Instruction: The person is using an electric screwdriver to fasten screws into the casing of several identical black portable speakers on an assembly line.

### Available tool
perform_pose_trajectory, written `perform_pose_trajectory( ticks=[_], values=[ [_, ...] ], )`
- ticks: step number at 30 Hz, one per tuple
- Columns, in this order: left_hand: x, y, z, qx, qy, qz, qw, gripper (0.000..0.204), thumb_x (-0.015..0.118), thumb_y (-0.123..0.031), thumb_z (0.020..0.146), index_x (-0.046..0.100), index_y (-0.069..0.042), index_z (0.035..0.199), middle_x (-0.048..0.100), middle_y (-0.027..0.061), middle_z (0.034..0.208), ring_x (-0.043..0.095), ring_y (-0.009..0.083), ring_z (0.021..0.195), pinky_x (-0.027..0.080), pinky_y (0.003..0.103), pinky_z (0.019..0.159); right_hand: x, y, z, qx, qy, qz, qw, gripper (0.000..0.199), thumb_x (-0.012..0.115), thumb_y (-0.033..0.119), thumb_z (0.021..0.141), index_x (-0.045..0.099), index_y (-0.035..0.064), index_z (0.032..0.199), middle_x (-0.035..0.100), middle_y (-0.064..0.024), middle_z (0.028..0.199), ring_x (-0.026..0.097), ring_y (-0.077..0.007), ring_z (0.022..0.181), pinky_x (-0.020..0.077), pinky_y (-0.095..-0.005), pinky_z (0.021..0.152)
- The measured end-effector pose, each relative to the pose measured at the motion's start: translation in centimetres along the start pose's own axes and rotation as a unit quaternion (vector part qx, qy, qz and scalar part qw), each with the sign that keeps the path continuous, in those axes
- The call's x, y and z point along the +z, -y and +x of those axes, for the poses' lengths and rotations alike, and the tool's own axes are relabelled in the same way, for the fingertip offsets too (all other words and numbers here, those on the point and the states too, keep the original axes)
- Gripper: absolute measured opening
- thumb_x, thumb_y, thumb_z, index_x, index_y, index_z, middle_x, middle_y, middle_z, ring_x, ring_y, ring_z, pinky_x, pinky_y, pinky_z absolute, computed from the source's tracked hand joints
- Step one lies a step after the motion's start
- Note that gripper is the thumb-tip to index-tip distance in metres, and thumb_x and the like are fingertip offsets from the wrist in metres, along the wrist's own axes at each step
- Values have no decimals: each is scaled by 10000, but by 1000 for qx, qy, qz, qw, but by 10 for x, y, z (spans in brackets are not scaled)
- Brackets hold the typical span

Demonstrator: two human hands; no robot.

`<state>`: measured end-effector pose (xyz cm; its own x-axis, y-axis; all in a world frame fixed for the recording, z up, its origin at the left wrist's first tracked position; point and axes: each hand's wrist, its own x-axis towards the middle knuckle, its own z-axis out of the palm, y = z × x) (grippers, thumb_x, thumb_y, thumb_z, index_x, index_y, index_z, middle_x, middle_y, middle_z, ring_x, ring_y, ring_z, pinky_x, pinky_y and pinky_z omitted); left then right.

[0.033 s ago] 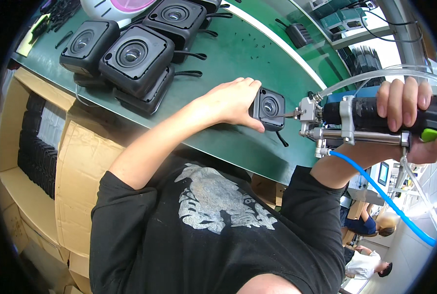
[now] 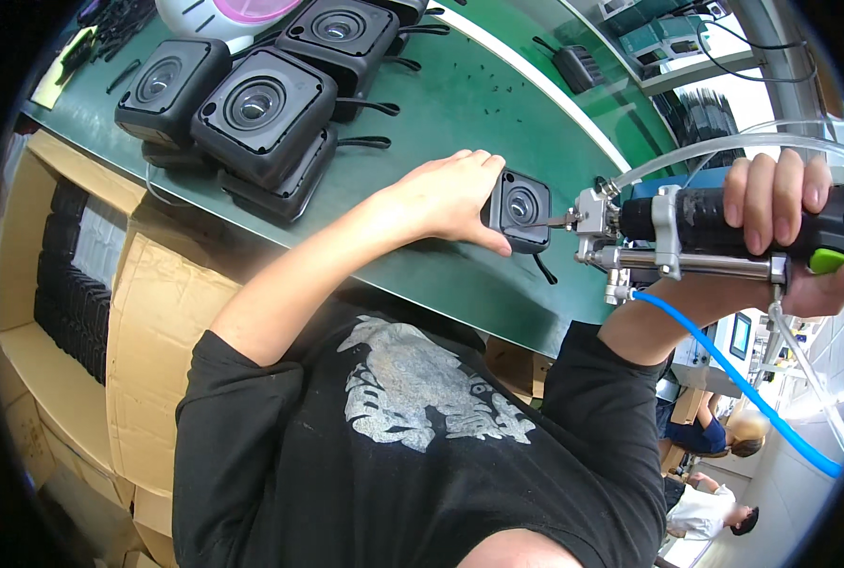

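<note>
My left hand (image 2: 446,199) holds a small black square speaker housing (image 2: 518,210) on its edge on the green table (image 2: 460,104), thumb below and fingers over its top. Its round opening faces right. My right hand (image 2: 782,213) is wrapped around the black grip of a pneumatic screwdriver (image 2: 687,232), held level. The tool's metal tip (image 2: 564,222) touches the housing's right face. A blue hose (image 2: 725,369) and a clear tube (image 2: 706,151) run off the tool.
Several larger black speaker housings (image 2: 261,104) with cords are stacked at the table's far left. Open cardboard boxes (image 2: 148,312) with black parts stand beside the table on the left. Small screws (image 2: 498,90) lie scattered on the green surface. Other people (image 2: 715,516) sit lower right.
</note>
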<state>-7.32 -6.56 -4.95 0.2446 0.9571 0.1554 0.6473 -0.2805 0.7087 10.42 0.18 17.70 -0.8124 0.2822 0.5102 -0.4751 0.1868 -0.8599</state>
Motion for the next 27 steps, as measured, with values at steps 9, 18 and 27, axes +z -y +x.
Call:
perform_pose_trajectory(
  ticks=[9,18,27],
  values=[
    [6,3,0,17,-21,0,1000,862,851,-452,627,478,79,1194,575,249,1144,546,381,1114,455,413,966,3,-46,-28,-30,-22,17,999,513,543,531,935,479,33,1040,509,-43,774,511,-152,611,412,-330,617],
    [-13,-13,4,30,6,103,994,976,833,-549,598,459,121,1200,545,248,1189,509,371,1170,417,412,1033,-21,16,-1,-76,-42,58,995,536,517,548,937,482,19,1017,509,-53,758,501,-136,578,421,-301,593],
    [11,-58,59,59,83,225,969,1032,839,-401,571,370,88,1349,532,261,1213,530,384,1136,429,431,1006,-68,-6,-26,-77,-324,-191,923,398,693,378,878,595,-8,879,550,-38,624,521,-114,479,393,-245,447]
  ],
)
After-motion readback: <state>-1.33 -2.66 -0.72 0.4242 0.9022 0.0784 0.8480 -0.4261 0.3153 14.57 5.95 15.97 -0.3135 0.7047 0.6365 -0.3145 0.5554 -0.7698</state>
